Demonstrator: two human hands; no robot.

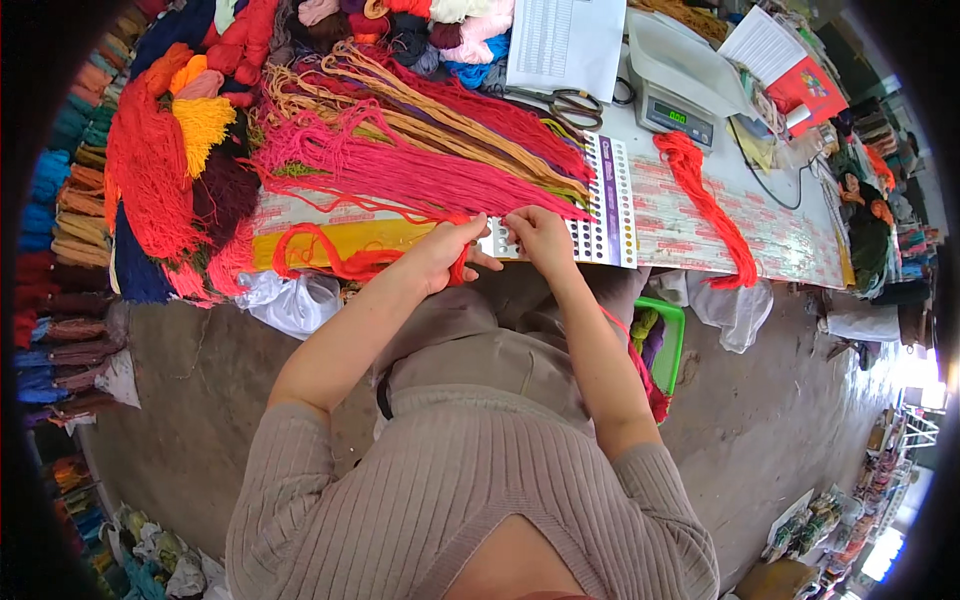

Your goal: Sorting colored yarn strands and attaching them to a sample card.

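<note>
My left hand [452, 252] is at the table's front edge, its fingers closed round a bundle of red embroidery thread [350, 265] that trails left over the yellow table edge. Close beside it, my right hand [546, 240] pinches its thumb and fingertips together; what is between them is too small to make out. Both hands are over the lower end of a white thread card [628, 215] with rows of punched holes and a purple stripe. Long pink threads [430, 178], with orange, green and dark red ones, run leftward from the card across the table.
A scale [676, 115] with a clear tray stands at the back right, near black scissors [575, 108] and a printed sheet [566, 45]. Another red skein [708, 210] hangs over the right front edge. Thread heaps [150, 150] crowd the left. A green basket [672, 345] is below.
</note>
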